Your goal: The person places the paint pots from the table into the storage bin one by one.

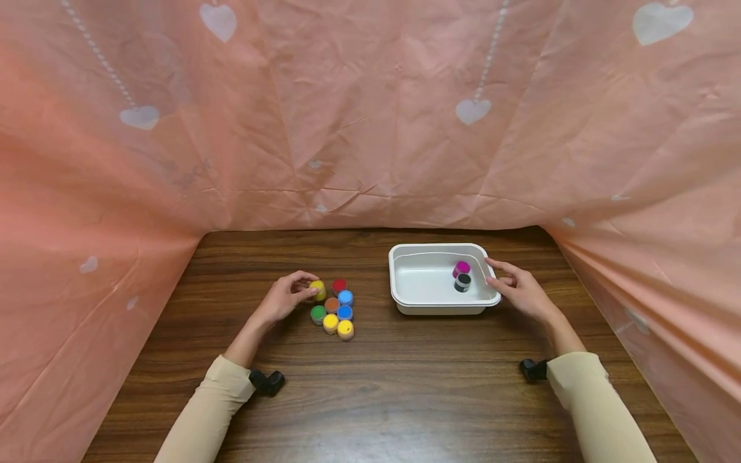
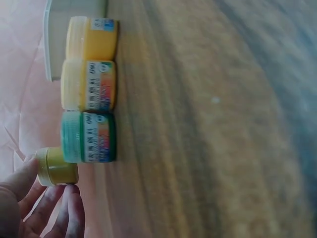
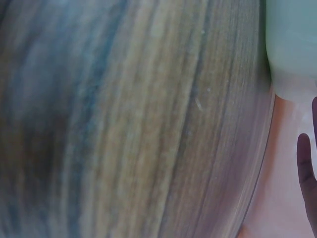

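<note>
Thumb and fingers of my left hand (image 1: 285,297) pinch a small dark-yellow paint jar (image 1: 318,290) at the group's left side. The left wrist view shows this held jar (image 2: 62,168) tilted slightly beside a green jar (image 2: 89,137). Close by stand a red jar (image 1: 339,285), a brown jar (image 1: 332,305), two blue jars (image 1: 345,312) and two brighter yellow jars (image 1: 330,323). My right hand (image 1: 521,290) rests at the right rim of a white tray (image 1: 425,303), index finger and thumb extended over it. Inside the tray are a magenta jar (image 1: 461,268) and a black jar (image 1: 462,283).
The wooden table (image 1: 393,379) extends in front of both arms. Pink fabric (image 1: 370,128) with white hearts encloses it at the back and both sides. A black wrist device (image 1: 267,382) sits at the left cuff, another (image 1: 534,370) at the right.
</note>
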Motion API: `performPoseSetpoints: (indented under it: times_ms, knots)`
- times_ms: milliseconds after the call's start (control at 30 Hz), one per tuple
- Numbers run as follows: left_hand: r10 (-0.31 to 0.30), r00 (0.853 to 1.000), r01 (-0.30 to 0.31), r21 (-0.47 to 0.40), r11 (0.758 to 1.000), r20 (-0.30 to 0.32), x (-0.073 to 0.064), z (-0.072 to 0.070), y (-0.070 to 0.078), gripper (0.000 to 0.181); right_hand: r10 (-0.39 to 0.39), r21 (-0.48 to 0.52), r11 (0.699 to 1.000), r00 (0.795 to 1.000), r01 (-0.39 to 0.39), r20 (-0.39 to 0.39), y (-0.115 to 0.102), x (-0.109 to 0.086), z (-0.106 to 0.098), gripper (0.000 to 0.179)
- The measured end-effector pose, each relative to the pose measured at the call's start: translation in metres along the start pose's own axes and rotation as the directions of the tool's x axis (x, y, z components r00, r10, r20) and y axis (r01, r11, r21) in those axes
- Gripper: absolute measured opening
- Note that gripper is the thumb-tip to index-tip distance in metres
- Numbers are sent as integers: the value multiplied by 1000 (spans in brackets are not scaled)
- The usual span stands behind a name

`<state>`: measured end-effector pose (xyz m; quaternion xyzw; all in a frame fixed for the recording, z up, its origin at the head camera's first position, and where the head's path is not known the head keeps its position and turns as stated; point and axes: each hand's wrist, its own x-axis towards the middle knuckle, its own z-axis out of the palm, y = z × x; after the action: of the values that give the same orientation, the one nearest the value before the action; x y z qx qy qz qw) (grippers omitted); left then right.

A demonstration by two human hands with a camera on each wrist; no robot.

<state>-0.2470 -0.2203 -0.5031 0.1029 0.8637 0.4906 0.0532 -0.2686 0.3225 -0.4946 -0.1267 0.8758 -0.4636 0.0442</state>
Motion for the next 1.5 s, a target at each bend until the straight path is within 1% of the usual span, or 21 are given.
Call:
performPoseSetpoints:
  times_ms: [100,267,367,500,733,900,1067,1233,1333,1500]
  knots:
    - [29,999,-28,33,999,-16,1,-2,5,27,5,18,1000,1000,-5,1,-1,0,0,58]
    - [63,997,-59,83,995,-47,2,-1,13,27,15,90,996,1000,-16,17,-4,-1,-1,59]
    - [70,996,-65,80,995,-50,2,2,18,27,16,101,995,1000,-18,21,-6,-2,0,59]
    - [95,995,-92,68,993,-31,2,9,27,29,13,94,995,1000,-15,21,-6,-3,1,59]
    - [121,993,-121,26,992,4,1,26,42,28,27,70,997,999,-28,18,-4,-1,1,59]
    - [151,989,-151,19,988,6,6,38,51,27,19,55,998,1000,-20,16,-4,-1,1,59]
    - [178,984,-178,9,984,0,14,51,65,24,10,32,999,1000,-10,8,-3,0,1,57]
    - [239,971,-239,-20,971,12,23,67,82,24,-5,36,999,1000,4,20,-6,1,3,58]
    - [267,963,-266,-42,963,25,28,78,92,25,4,56,998,999,-6,33,-7,0,4,58]
    - [284,958,-279,-90,956,45,36,98,107,27,12,59,998,999,-14,39,-7,-1,7,58]
